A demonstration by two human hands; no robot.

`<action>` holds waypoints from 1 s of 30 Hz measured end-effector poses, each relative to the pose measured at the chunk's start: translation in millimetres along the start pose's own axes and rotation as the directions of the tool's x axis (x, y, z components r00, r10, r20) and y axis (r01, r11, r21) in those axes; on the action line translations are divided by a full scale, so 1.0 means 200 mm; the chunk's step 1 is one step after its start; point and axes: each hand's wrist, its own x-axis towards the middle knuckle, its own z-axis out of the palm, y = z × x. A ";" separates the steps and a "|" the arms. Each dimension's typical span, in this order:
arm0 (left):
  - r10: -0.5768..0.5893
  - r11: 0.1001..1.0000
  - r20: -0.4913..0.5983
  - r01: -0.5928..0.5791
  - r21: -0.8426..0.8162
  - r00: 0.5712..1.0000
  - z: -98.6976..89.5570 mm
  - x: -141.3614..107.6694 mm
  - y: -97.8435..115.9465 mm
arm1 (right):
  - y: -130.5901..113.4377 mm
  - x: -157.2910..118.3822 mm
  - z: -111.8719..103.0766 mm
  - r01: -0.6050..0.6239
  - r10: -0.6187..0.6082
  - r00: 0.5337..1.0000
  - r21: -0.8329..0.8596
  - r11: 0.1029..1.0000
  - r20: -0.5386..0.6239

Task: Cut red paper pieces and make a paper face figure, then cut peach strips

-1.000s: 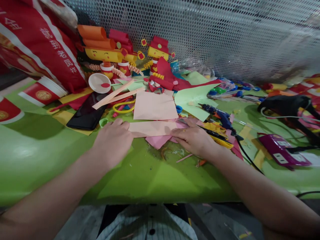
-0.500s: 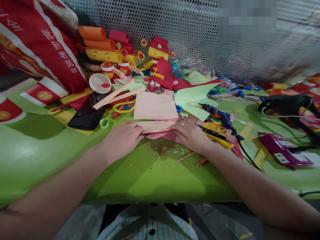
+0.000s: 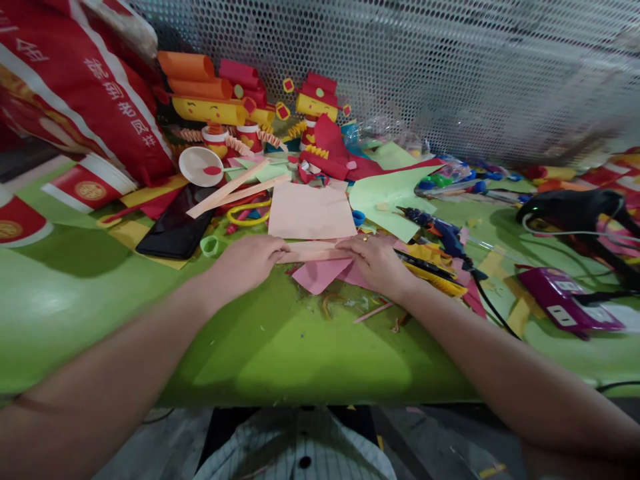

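Observation:
A narrow folded strip of peach paper [image 3: 314, 252] lies between my hands near the middle of the green table. My left hand [image 3: 255, 261] pinches its left end, and my right hand [image 3: 373, 261], with a ring on one finger, grips the right end. Just behind the strip is a flat peach sheet [image 3: 311, 212]. Pieces of pink paper [image 3: 320, 275] lie under and in front of the strip. Two long peach strips [image 3: 227, 190] rest across a black phone [image 3: 175, 223] to the left.
Red paper cups [image 3: 90, 185] and a big red bag [image 3: 100, 87] are at the left. Paper figures [image 3: 207, 110] stand behind. A glue gun [image 3: 440, 230], a light green sheet [image 3: 390, 197] and a purple power socket [image 3: 570, 300] lie to the right.
The peach strip between my hands looks narrower and more folded. My left hand has shifted slightly, and more of the pink paper shows beneath the strip.

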 end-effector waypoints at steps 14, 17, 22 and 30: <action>0.040 0.930 0.066 -0.061 0.362 0.997 -0.02 -0.03 0.11 | -0.03 0.00 -0.01 -0.033 0.068 0.992 -0.299 0.954 0.108; 0.077 0.908 0.036 -0.085 0.410 0.996 0.00 -0.03 0.12 | -0.05 -0.01 -0.03 -0.021 0.044 0.997 -0.352 0.936 0.059; 0.134 0.871 -0.016 -0.110 0.478 0.991 0.03 -0.04 0.12 | -0.15 -0.04 -0.04 0.263 -0.226 0.960 -0.260 0.929 0.165; 0.118 0.868 -0.006 -0.100 0.487 0.993 0.01 -0.05 0.15 | -0.20 -0.04 -0.05 0.225 -0.171 0.924 -0.124 0.966 0.343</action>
